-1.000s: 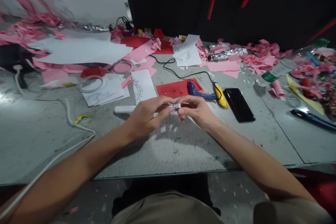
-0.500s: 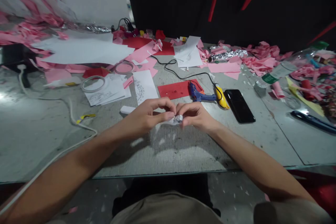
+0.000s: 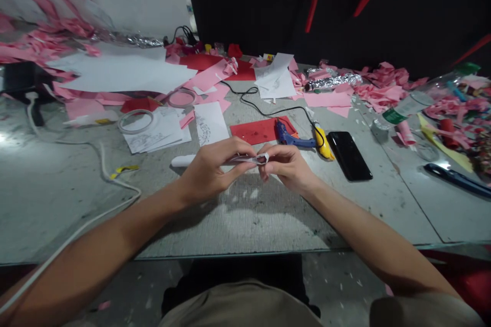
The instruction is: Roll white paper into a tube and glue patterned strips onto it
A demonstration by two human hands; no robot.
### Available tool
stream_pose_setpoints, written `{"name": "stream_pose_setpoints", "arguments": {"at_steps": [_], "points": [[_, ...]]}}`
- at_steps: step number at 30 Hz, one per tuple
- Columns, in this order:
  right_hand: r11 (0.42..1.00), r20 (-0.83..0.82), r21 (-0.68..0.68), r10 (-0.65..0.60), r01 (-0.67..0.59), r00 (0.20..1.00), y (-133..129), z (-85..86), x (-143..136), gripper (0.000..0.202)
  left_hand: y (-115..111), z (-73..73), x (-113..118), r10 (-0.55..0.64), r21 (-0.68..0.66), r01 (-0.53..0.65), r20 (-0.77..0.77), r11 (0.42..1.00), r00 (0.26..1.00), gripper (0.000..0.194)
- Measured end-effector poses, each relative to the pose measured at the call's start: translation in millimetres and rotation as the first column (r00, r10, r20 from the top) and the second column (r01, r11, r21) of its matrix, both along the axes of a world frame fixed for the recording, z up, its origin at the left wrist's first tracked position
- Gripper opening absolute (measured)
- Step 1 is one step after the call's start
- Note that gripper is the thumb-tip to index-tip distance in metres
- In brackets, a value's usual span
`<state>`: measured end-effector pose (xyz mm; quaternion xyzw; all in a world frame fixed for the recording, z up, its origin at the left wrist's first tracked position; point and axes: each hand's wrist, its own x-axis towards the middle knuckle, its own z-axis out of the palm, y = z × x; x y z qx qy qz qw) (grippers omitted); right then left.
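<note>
A slim white rolled-up paper tube (image 3: pixel 182 161) runs through my left hand (image 3: pixel 218 166), its rounded far end sticking out to the left. Closed around the tube, the left fingers and thumb pinch it near the right end. That end looks folded and crumpled, with a dark opening showing. My right hand (image 3: pixel 286 166) grips the crumpled end between thumb and fingertips, close to the left fingertips. Part of the tube is hidden behind the left hand. Just beyond the hands lie a red sheet (image 3: pixel 251 132) and a blue glue gun (image 3: pixel 293 139).
A yellow-handled tool (image 3: pixel 324 143) and a black phone (image 3: pixel 350 156) lie right of the glue gun. Tape rolls (image 3: pixel 136 121) and printed sheets (image 3: pixel 161 133) sit left. Pink paper scraps (image 3: pixel 387 84) line the back. A white cable (image 3: pixel 102 163) crosses the left side.
The crumpled end has turned, so its opening now shows between my fingertips. My left hand and the tube have shifted slightly up and left.
</note>
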<state>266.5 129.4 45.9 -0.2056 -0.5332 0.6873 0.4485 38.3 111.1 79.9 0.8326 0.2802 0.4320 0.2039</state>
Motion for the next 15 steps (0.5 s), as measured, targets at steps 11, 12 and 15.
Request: {"name": "stream_pose_setpoints", "arguments": {"at_steps": [11,12,15], "points": [[1.0,0.056,-0.017,-0.001,0.002,0.998,-1.2,0.1,0.5,0.015,-0.6,-12.3,1.4,0.062,0.217,-0.052,-0.041,0.975,0.997,0.02],[1.0,0.061,-0.018,0.01,-0.009,0.998,-1.3,0.4,0.8,0.014,-0.9,-13.0,1.8,0.067,0.228,-0.055,-0.043,0.972,0.997,0.02],[0.999,0.07,-0.039,0.036,-0.034,0.997,-2.0,1.4,1.1,0.016,-1.1,-14.2,2.5,0.082,0.256,-0.066,-0.053,0.964,0.995,0.02]]}}
